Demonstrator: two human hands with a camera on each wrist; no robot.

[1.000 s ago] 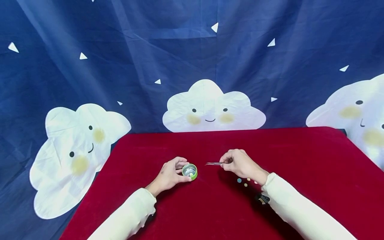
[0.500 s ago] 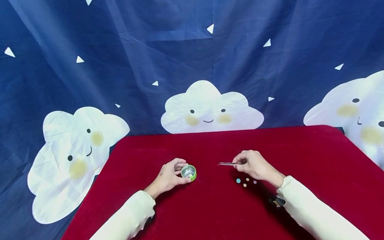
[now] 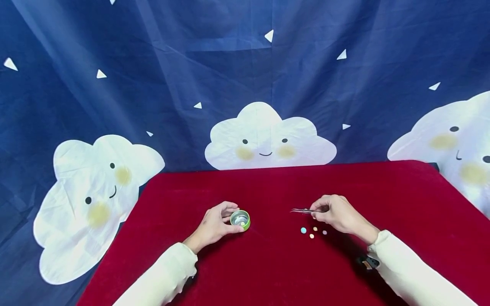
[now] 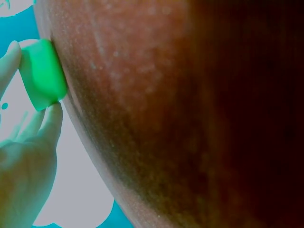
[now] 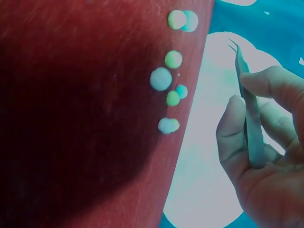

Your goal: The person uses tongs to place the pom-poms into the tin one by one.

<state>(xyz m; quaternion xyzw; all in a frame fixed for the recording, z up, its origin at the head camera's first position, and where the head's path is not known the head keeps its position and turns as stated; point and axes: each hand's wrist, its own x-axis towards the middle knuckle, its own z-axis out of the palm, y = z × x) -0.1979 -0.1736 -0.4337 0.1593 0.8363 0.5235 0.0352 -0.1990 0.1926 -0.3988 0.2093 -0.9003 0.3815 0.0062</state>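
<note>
My left hand (image 3: 214, 224) holds a small round green tin (image 3: 248, 225) on its side edges between thumb and fingers. A small pale ball (image 3: 243, 223) lies inside the tin, whose silvery inside shows in the head view. My right hand (image 3: 342, 216) pinches metal tweezers (image 3: 304, 211) between thumb and fingers, tips pointing left. Slightly apart, the tweezers' tips have nothing visible between them in the right wrist view. Below the tweezers, several small coloured balls lie on the cloth, among them a light blue ball (image 3: 303, 230) and a purplish ball (image 3: 324, 232).
A red cloth (image 3: 268, 272) covers the table. Behind the table hangs a dark blue curtain (image 3: 229, 63) with white clouds. A dark device (image 3: 369, 262) is on the right wrist, under the pale sleeve (image 3: 413, 267).
My right hand with the tweezers has moved right, away from the tin, uncovering the balls on the cloth. The left hand keeps its grip on the tin in about the same place.
</note>
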